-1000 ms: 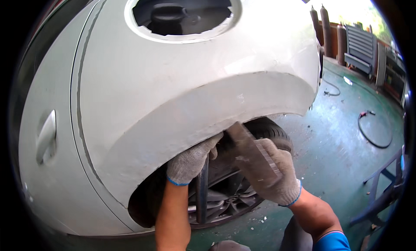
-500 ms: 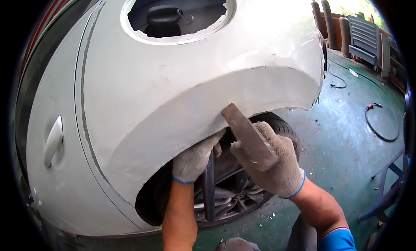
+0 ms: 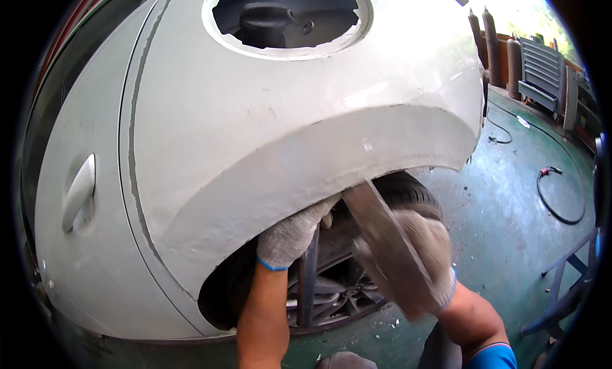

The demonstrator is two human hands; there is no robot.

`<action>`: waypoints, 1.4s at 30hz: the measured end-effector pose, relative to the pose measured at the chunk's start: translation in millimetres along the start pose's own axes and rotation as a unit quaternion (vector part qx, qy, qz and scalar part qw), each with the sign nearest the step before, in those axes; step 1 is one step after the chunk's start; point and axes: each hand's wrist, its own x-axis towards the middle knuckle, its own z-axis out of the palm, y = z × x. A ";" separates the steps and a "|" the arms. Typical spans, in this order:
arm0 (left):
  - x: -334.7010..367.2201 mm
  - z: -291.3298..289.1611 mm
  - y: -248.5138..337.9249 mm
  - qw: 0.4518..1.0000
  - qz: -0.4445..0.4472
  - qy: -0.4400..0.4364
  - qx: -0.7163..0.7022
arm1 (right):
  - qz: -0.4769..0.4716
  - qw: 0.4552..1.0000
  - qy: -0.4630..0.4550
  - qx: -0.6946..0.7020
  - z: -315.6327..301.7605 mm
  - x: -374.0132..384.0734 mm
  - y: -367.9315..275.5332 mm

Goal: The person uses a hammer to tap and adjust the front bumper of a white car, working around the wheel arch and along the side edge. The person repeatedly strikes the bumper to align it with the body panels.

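The white car's rear body panel (image 3: 242, 133) curves over a wheel arch, with the tyre (image 3: 408, 194) and dark spoked wheel beneath. My gloved left hand (image 3: 290, 238) is at the arch lip, its fingertips partly hidden under the edge. It is closed around the top of a dark flat metal bar (image 3: 307, 283) standing in front of the wheel. My gloved right hand (image 3: 427, 245), smeared by motion, grips a long flat metal slapper (image 3: 389, 248). The slapper tilts, its far end close to the arch lip, right of my left hand; whether they touch I cannot tell.
A round filler opening (image 3: 287, 25) with a ragged edge and a door handle (image 3: 80, 194) are on the car. On the green floor lies a black cable (image 3: 542, 194). Gas cylinders (image 3: 491, 47), a grey tool cabinet (image 3: 540, 72) and a blue metal stand (image 3: 564, 280) are at right.
My right hand and the slapper have moved down and slightly right, off the panel face. My left hand stays at the arch lip. The whole view has shifted a little.
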 end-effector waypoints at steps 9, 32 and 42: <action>-11.6 -11.2 -2.1 0.991 -0.062 0.020 -0.119 | -0.026 0.998 0.049 0.003 6.7 8.6 -13.9; -26.0 -30.3 -4.5 0.960 -0.169 -0.048 -0.220 | 0.021 0.998 0.033 0.043 19.2 -39.0 15.1; -9.2 -20.6 17.3 0.931 -0.257 -0.031 -0.259 | 0.254 0.928 0.064 0.264 39.8 -93.7 19.5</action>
